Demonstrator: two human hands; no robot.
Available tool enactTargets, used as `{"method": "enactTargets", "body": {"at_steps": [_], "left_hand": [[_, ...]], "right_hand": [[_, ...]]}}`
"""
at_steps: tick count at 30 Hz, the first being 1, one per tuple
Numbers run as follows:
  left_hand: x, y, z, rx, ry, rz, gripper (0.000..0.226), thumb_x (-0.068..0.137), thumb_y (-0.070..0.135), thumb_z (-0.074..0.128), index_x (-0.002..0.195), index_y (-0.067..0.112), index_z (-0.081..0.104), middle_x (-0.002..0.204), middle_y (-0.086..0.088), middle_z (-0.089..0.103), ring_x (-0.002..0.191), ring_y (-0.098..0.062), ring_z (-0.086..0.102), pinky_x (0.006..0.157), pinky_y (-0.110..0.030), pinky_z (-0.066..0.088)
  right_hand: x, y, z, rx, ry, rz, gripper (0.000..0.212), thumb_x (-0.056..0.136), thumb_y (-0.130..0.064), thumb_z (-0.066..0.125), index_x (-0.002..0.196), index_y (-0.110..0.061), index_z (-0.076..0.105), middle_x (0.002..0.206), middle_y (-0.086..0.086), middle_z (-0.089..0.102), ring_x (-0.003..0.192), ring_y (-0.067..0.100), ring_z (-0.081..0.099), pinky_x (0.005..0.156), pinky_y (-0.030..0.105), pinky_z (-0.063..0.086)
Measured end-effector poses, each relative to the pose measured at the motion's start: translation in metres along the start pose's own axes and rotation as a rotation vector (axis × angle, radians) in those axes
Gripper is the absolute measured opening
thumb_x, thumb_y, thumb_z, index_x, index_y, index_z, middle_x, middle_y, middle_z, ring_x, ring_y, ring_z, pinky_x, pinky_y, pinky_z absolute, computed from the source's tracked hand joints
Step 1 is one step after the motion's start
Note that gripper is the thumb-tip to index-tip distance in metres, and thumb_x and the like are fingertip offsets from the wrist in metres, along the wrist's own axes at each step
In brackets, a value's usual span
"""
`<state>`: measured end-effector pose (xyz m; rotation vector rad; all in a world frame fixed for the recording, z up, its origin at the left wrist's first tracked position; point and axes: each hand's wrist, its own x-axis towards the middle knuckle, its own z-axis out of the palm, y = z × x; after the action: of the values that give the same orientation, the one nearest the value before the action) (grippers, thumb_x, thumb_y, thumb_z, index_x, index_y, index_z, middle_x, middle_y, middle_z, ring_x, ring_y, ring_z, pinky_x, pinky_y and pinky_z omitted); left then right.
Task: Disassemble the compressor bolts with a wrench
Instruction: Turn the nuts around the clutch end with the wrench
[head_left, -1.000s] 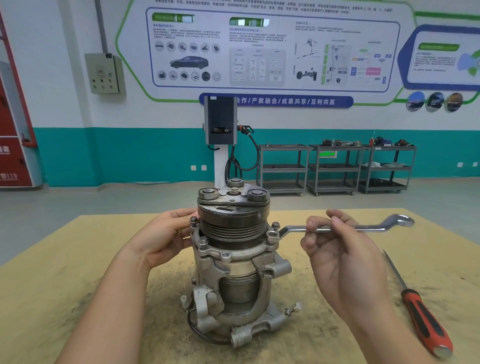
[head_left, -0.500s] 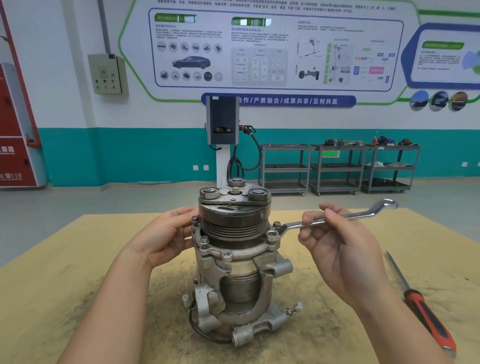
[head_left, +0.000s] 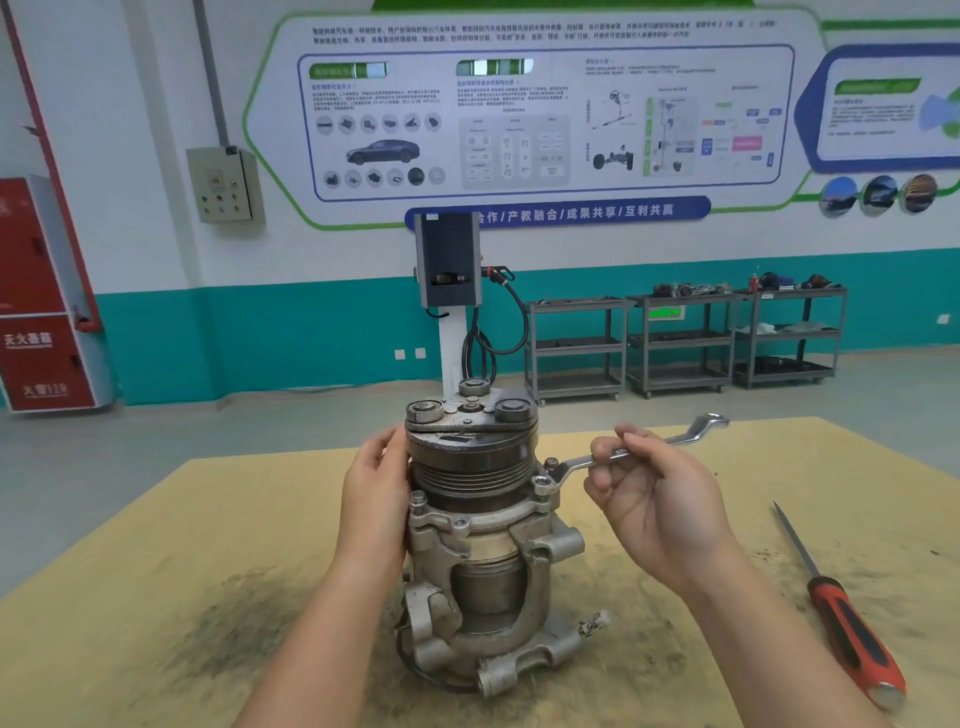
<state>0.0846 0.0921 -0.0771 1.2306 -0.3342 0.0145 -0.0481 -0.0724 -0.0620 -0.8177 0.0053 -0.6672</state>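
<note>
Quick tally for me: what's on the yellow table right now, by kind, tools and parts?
Compressor: 1
Wrench: 1, on a bolt, held by the right hand
Screwdriver: 1, red handle, lying untouched
Total: 3

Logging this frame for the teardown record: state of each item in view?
compressor: upright on the table, bolts in place
wrench: ring end on the right-side bolt, handle angled up to the right
left hand: pressed flat against the compressor's side
right hand: pinches the wrench shank
screwdriver: lying on the table, untouched
</note>
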Motion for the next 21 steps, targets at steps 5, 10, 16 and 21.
{"method": "enactTargets", "body": {"at_steps": [5, 10, 16, 21], "left_hand": [[-0.013, -0.017, -0.010, -0.068, 0.079, 0.160, 0.007, 0.095, 0.019, 0.060, 0.091, 0.014, 0.063, 0.077, 0.009, 0.073, 0.072, -0.002, 0.067, 0.059, -0.015, 0.052], [-0.013, -0.016, -0.008, -0.075, 0.077, 0.126, 0.028, 0.098, 0.020, 0.056, 0.075, 0.023, 0.070, 0.078, 0.003, 0.072, 0.075, -0.010, 0.065, 0.064, -0.026, 0.051], [-0.013, -0.014, -0.004, -0.074, 0.095, 0.140, 0.035, 0.100, 0.018, 0.053, 0.071, 0.024, 0.072, 0.075, 0.006, 0.072, 0.074, -0.012, 0.064, 0.065, -0.029, 0.049], [-0.013, -0.016, -0.004, -0.160, 0.081, 0.098, 0.020, 0.098, 0.019, 0.057, 0.083, 0.021, 0.071, 0.085, -0.001, 0.075, 0.080, -0.018, 0.067, 0.071, -0.035, 0.053]], "right_hand": [[-0.024, 0.018, 0.002, -0.157, 0.015, -0.410, 0.018, 0.103, -0.005, 0.031, 0.092, -0.012, 0.043, 0.065, 0.011, 0.064, 0.051, 0.023, 0.054, 0.051, 0.025, 0.048], [-0.045, 0.039, 0.008, -0.442, -0.001, -0.783, 0.014, 0.100, -0.036, 0.039, 0.092, -0.040, 0.049, 0.080, 0.007, 0.069, 0.063, 0.024, 0.063, 0.065, 0.028, 0.052], [-0.059, 0.056, 0.013, -0.819, -0.178, -1.065, 0.014, 0.099, -0.038, 0.053, 0.095, -0.029, 0.062, 0.097, -0.008, 0.068, 0.083, 0.015, 0.067, 0.074, 0.028, 0.054], [-0.061, 0.047, 0.019, -0.964, -0.274, -1.147, 0.023, 0.096, -0.036, 0.057, 0.089, -0.015, 0.064, 0.103, 0.002, 0.068, 0.091, 0.014, 0.064, 0.078, 0.027, 0.052]]}}
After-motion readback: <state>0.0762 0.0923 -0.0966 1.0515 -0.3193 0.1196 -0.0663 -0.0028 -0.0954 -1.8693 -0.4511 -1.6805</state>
